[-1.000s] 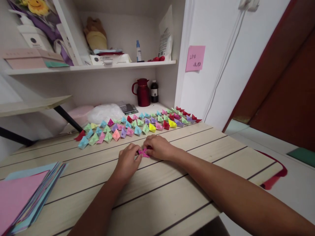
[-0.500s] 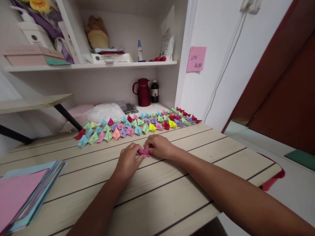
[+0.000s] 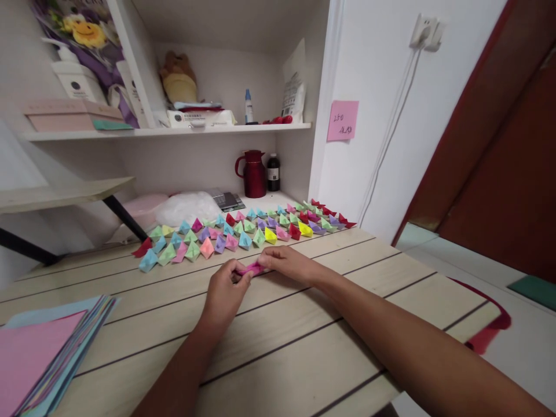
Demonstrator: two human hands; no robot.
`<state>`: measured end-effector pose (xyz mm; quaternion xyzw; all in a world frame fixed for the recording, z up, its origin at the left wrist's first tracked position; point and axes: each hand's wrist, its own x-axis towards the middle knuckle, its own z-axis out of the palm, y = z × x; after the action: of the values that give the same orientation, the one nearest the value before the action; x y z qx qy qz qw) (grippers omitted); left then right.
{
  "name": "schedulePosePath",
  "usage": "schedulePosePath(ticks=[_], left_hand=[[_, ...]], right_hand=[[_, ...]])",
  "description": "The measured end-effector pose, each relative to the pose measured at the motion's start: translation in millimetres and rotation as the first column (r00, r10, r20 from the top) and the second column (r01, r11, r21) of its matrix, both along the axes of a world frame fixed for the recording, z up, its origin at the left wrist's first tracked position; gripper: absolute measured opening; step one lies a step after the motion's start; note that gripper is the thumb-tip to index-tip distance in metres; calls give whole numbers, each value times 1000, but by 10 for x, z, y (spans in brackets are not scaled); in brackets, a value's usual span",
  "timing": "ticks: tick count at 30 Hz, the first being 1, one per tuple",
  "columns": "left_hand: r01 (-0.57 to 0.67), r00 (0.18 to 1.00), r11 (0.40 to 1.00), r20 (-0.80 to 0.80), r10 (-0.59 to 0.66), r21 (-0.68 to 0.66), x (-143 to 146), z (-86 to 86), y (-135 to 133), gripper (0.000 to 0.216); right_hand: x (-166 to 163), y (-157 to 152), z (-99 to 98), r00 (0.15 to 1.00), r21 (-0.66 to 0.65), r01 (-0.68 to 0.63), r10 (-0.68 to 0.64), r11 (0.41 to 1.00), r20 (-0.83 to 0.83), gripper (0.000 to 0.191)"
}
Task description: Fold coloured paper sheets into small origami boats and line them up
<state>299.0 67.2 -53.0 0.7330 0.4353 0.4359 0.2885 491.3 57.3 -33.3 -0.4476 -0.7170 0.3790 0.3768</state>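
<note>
Between my two hands is a small folded piece of magenta paper [image 3: 252, 269], stretched lengthwise just above the table. My left hand [image 3: 226, 284] pinches its left end between thumb and fingers. At the other end, my right hand [image 3: 282, 262] grips the paper with closed fingers. Part of the folded paper is hidden by my fingertips. Beyond my hands stand several rows of small folded paper boats [image 3: 219, 243] in green, blue, pink, purple, red and yellow.
A stack of coloured paper sheets [image 3: 43, 353] lies on the slatted table [image 3: 278, 347] at the left. Behind the boats are a clear plastic bag [image 3: 189, 208], a red jug [image 3: 254, 176] and a dark bottle [image 3: 273, 174]. A black shelf leg [image 3: 125, 219] stands at left.
My fingers have shifted their grip, and the magenta paper now shows as a narrow strip pulled between both hands. The view has tilted up slightly.
</note>
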Motion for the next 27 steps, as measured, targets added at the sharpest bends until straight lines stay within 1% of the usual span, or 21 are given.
schedulePosePath(ticks=[1,2,4,7,10,14,18,21,24,26,27], left_hand=[[-7,1000,1000,11,7,-7,-1,-9,6,16],[-12,1000,1000,18,12,-11,-2,-19,12,16],[-15,1000,1000,22,15,-13,-3,-34,22,16],[-26,999,1000,33,26,-3,3,-39,20,16],[-37,998,999,44,36,19,17,-25,2,18],[-49,996,999,77,48,19,34,-6,-22,19],[-46,980,993,188,66,-107,54,15,-48,23],[3,959,977,277,58,-213,75,41,-86,25],[40,945,960,322,53,-275,78,55,-120,24],[-1,940,957,326,100,-290,56,51,-120,23],[-37,938,958,321,132,-285,38,46,-110,26]], right_hand=[[-22,20,-38,997,-37,-9,6,999,-80,33],[-43,43,-81,986,-65,-15,4,998,-165,34],[-80,88,-161,961,-111,-3,-28,994,-277,35],[-118,122,-215,927,-131,36,-82,991,-366,34],[-146,112,-194,901,-129,63,-112,990,-420,36],[-165,80,-139,881,-114,96,-138,989,-454,42],[-161,53,-100,886,-91,96,-127,991,-447,50],[-156,41,-77,896,-78,83,-108,994,-431,49],[-137,48,-68,901,-69,94,-114,993,-419,48],[-106,66,-75,907,-59,102,-117,993,-405,47],[-86,77,-80,913,-50,109,-120,993,-391,46]])
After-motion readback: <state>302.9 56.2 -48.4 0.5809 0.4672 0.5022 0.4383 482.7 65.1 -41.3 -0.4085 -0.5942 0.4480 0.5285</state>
